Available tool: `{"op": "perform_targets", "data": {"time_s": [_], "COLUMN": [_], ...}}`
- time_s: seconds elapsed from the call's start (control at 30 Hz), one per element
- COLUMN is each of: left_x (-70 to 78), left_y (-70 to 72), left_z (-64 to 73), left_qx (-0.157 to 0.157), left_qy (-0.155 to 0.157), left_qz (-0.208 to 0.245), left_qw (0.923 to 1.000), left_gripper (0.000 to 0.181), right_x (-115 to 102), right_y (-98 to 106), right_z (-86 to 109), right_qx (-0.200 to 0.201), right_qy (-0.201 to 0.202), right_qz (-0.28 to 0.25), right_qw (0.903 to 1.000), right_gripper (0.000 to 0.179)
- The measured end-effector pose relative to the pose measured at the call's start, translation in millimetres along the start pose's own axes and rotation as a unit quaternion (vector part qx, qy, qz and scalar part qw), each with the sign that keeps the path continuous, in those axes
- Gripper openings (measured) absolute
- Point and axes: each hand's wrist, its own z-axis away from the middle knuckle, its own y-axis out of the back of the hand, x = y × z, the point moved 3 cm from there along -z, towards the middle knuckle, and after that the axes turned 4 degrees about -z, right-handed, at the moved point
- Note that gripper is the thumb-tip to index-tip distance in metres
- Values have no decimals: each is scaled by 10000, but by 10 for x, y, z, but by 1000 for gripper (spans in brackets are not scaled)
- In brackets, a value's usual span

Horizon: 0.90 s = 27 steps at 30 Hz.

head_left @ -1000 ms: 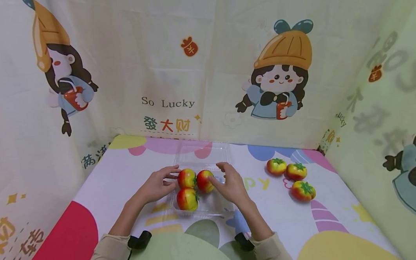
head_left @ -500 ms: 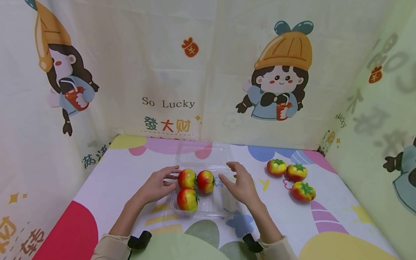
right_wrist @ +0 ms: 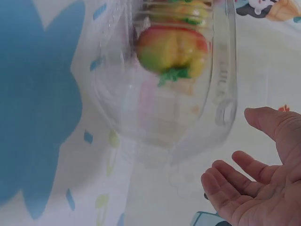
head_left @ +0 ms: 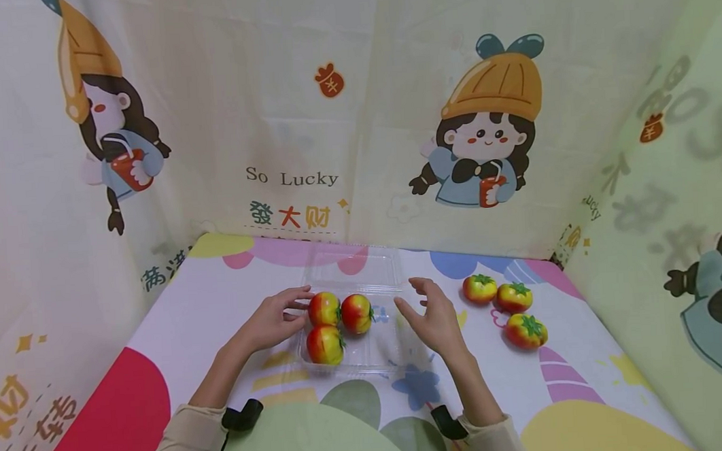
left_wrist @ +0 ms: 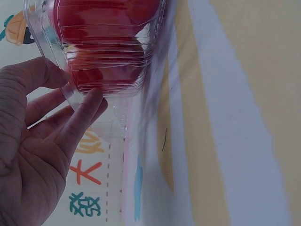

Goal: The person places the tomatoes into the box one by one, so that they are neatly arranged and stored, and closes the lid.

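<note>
Left hand on the rim of a clear box, right hand spread beside it.

Head view: the box [head_left: 382,350] sits mid-bench [head_left: 217,294], lid [head_left: 353,267] folded back toward the far edge; inside are three fruits [head_left: 325,345], two along its left wall and one beside the farther of these; the left hand [head_left: 273,322] meets that wall, the right hand [head_left: 433,320] is just off the right one, and three loose fruits [head_left: 514,298] lie near the bench's far right corner. Left wrist view: thumb and fingers pinch the rim, red fruits showing through ribbed plastic. Right wrist view: thumb and loosely bent fingers stand parted, holding nothing, near the blurred box.
</note>
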Motion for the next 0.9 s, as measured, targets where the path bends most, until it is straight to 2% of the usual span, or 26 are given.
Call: {"op": "perform_targets", "data": {"time_s": [0.2, 0.63, 0.9], "left_x": [9, 2, 10], "left_y": [1, 2, 2], "left_z": [-9, -10, -12], "left_qx": [-20, -25, -35], "left_qy": [56, 43, 88], "left_qz": [24, 12, 4], "left_qw": [10000, 10000, 10000], "left_gripper": [45, 44, 45], "right_x": [67, 184, 263], "right_y": [81, 232, 311], "right_z": [3, 44, 65], "right_qx": [-2, 70, -34], "right_qy": [-220, -140, -384], "right_qz": [105, 290, 370], "right_qw": [9997, 9995, 9986], "right_gripper": [56, 55, 56]}}
